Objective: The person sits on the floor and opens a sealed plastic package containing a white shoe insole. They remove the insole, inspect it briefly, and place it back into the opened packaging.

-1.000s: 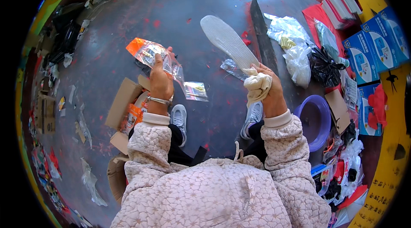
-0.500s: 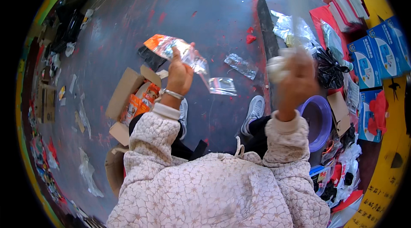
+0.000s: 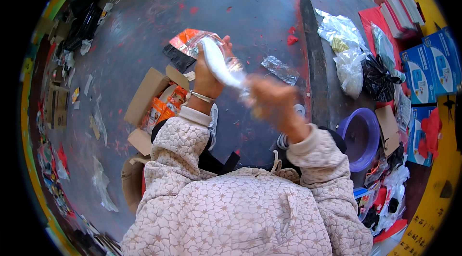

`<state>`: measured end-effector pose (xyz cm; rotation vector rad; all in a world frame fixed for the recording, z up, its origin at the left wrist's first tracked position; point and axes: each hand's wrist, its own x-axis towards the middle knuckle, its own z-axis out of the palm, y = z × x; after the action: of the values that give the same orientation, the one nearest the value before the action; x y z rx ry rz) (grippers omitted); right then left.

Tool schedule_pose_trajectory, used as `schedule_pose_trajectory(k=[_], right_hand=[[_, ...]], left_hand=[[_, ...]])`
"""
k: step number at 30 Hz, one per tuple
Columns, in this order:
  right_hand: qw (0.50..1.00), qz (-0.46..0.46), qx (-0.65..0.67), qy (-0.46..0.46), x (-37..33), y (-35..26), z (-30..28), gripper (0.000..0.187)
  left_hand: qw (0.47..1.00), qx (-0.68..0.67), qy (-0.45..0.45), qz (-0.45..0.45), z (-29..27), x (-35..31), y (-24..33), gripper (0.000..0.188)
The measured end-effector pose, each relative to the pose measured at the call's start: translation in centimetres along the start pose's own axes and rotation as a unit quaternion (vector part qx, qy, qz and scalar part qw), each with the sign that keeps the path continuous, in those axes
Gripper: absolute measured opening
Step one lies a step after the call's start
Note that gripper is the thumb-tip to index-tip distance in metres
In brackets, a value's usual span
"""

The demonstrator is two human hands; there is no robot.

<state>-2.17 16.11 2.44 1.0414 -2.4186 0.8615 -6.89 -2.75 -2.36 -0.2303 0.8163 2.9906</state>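
White insole (image 3: 216,65) overlapped an orange-and-clear packet (image 3: 190,40), beyond and right of the open carton (image 3: 143,95).
The right hand (image 3: 274,95), blurred by motion, gripped the insole's near end; the left hand (image 3: 207,74) clasped the packet. Orange pouches (image 3: 161,108) lay inside the carton, a black sheet (image 3: 177,57) just beyond it, a clear wrapper (image 3: 280,69) to its right, a purple basin (image 3: 358,133) farther right.

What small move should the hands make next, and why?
Steadying the right hand is probably best: it is blurred, the white sole-shaped piece crosses in front of the left hand and the orange-and-clear packet that hand holds, and whether the piece touches the packet can't be told.
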Motion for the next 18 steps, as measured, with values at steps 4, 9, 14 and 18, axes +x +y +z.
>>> schedule_pose_trajectory(k=[4, 9, 14, 18], right_hand=[[0.779, 0.36, 0.505, 0.088, -0.1, 0.5, -0.2, 0.017], [0.507, 0.485, 0.705, 0.109, -1.4, 4.0, -0.5, 0.016], [0.439, 0.51, 0.735, 0.08, -2.4, 4.4, 0.6, 0.02], [0.403, 0.505, 0.76, 0.07, -2.5, 3.7, 1.0, 0.02]], left_hand=[[0.998, 0.018, 0.063, -0.02, 0.2, -1.1, 1.6, 0.054], [0.996, 0.023, 0.074, -0.049, -0.6, -0.9, 0.9, 0.048], [0.99, 0.042, 0.066, -0.114, 0.8, -1.5, -1.1, 0.045], [0.993, 0.02, 0.018, -0.111, -1.6, -1.1, -2.1, 0.053]])
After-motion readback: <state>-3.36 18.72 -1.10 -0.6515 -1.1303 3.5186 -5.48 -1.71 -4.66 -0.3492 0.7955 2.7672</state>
